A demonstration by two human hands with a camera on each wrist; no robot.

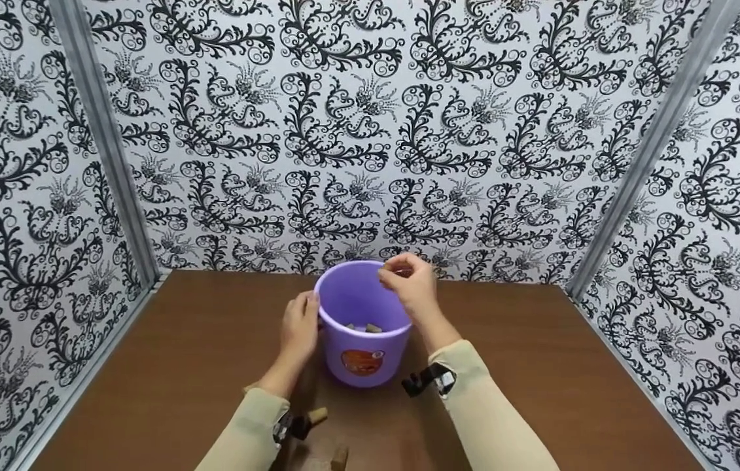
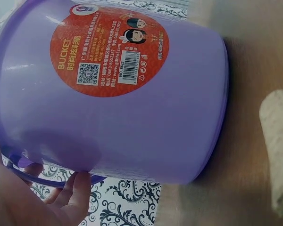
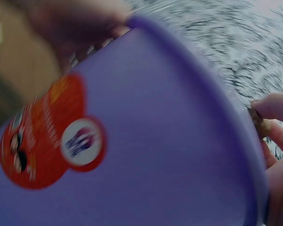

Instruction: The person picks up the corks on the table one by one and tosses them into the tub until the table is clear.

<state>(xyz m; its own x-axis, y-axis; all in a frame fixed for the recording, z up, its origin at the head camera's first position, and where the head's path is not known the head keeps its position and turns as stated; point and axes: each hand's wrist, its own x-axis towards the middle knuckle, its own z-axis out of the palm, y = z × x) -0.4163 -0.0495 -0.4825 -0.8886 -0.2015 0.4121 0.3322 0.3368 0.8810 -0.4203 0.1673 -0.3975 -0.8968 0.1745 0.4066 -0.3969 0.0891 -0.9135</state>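
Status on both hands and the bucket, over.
Left hand on purple bucket. Right hand pinching brown piece near its rim. Bucket upright, pieces inside. No obstruction visible.

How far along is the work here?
Seemingly partway. Done: small pieces already lie inside the purple bucket. In hand: the right hand pinches a brown piece near the rim while the left hand holds the bucket. Left: two loose pieces in view on the table, probably to be dropped in too.

Brn wood-look tbl (image 1: 507, 366) w/ purple bucket (image 1: 360, 341) upright, tan pc (image 1: 318, 415) & brn pc (image 1: 339, 458) lying nr it
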